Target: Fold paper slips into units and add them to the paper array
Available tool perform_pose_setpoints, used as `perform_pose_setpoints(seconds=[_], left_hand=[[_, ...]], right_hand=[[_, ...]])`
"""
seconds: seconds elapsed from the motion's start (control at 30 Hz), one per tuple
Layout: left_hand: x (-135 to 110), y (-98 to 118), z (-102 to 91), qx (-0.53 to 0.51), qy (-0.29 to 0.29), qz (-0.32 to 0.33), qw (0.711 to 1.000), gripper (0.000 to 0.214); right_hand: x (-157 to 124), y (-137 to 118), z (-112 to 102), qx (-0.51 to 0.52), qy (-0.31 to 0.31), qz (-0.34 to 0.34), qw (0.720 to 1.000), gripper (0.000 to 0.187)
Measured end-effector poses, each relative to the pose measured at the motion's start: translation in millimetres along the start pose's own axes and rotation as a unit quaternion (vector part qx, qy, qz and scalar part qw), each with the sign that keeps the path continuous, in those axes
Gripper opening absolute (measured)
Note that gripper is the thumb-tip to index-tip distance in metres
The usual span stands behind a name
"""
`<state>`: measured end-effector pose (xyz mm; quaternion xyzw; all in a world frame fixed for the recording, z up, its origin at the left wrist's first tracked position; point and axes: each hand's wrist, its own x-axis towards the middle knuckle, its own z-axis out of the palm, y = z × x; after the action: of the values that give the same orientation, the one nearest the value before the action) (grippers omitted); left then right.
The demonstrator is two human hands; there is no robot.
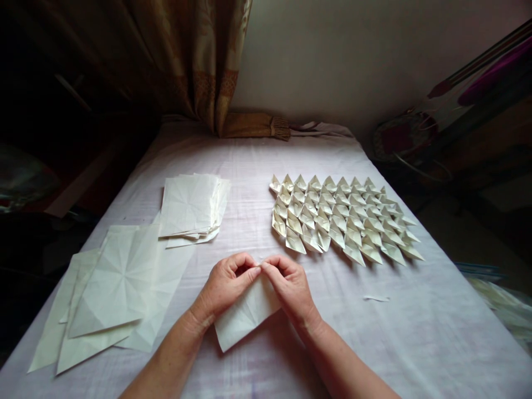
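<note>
Between my two hands is a creased sheet of white paper point(246, 318), its lower corner pointing toward me. My left hand point(233, 282) pinches its far edge with thumb and fingertips. Right beside it, my right hand point(291, 285) pinches the same edge, and the two thumbs almost meet. The fingertips hide the pinched part of the paper. To the right, beyond my hands, several folded paper boats point(332, 216) stand packed in rows.
A stack of creased paper squares point(187, 205) lies at the back left, with more loose creased sheets point(116, 282) nearer me. A thin white strip point(376, 299) rests on the cloth point(415, 343) at right. A gold curtain point(216, 72) hangs at the far edge.
</note>
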<state>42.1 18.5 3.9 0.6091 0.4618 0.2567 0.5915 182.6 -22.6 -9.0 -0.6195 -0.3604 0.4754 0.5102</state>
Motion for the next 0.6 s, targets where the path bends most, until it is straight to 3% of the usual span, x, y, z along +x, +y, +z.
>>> perform_pose_setpoints(seconds=[0.3, 0.43, 0.6], left_hand=[[-0.7, -0.1, 1.7, -0.015, -0.007, 0.003, 1.0, 0.025], [-2.7, 1.2, -2.6, -0.026, -0.037, -0.015, 0.999, 0.027], [-5.2, 1.1, -10.3, -0.005, -0.087, -0.025, 0.996, 0.027]], right_hand=[[-3.2, -0.4, -1.1, 0.053, -0.007, 0.051, 0.997, 0.024], [-2.1, -2.9, -7.4, 0.043, -0.068, 0.072, 0.994, 0.028], [2.9, -12.5, -17.8, -0.031, -0.161, 0.024, 0.986, 0.028]])
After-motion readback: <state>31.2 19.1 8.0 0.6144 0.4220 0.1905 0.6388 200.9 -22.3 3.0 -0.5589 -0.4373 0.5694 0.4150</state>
